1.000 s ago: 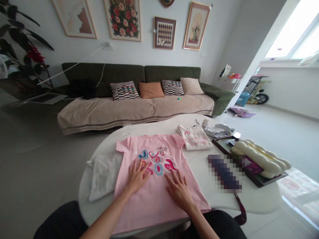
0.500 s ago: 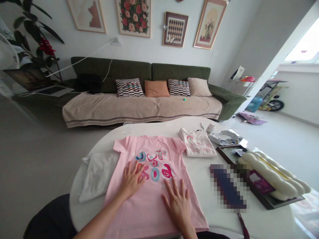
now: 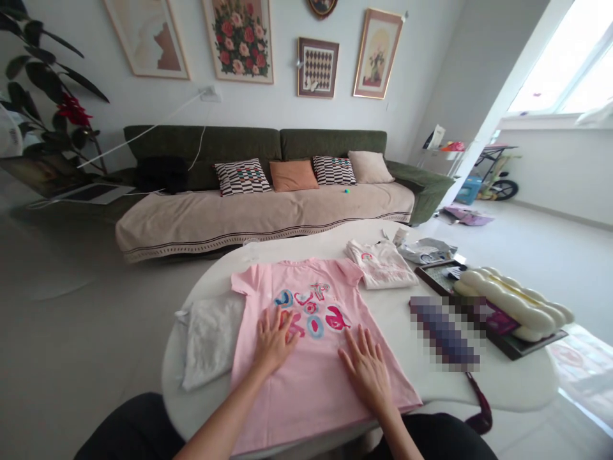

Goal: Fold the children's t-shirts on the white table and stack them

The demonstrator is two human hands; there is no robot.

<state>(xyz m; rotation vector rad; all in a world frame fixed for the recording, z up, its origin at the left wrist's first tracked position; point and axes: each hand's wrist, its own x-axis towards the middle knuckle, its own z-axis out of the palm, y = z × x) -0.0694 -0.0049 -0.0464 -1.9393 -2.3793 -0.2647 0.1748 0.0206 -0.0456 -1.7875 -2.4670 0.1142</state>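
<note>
A pink short-sleeved T-shirt point(image 3: 311, 383) lies spread flat, front up, on a white rounded table point(image 3: 507, 383). Its long axis runs from the collar at about 12 o'clock to the hem at about 6 o'clock, nearest the person, with a slight lean. Both hands rest on it, palms down, open with the fingers spread, and neither has hold of anything or pinches the fabric. Taken from the shirt's middle, the left hand point(image 3: 274, 342) lies at about 10 o'clock, its fingertips on the lower part of the colourful print, so it is the hand nearer the collar. The right hand point(image 3: 366, 370) lies at about 3 o'clock, just below the print and near the shirt's right edge, so it is the hand nearer the hem corner. A folded white cloth point(image 3: 211, 342) sits against the shirt at 9 o'clock, a folded pale T-shirt point(image 3: 380, 265) at about 1 o'clock, and a dark tray point(image 3: 431, 276) bearing a puffy cream cushion point(image 3: 512, 300) at about 2 o'clock. A green sofa point(image 3: 230, 144) stands well beyond, at 12 o'clock.
</note>
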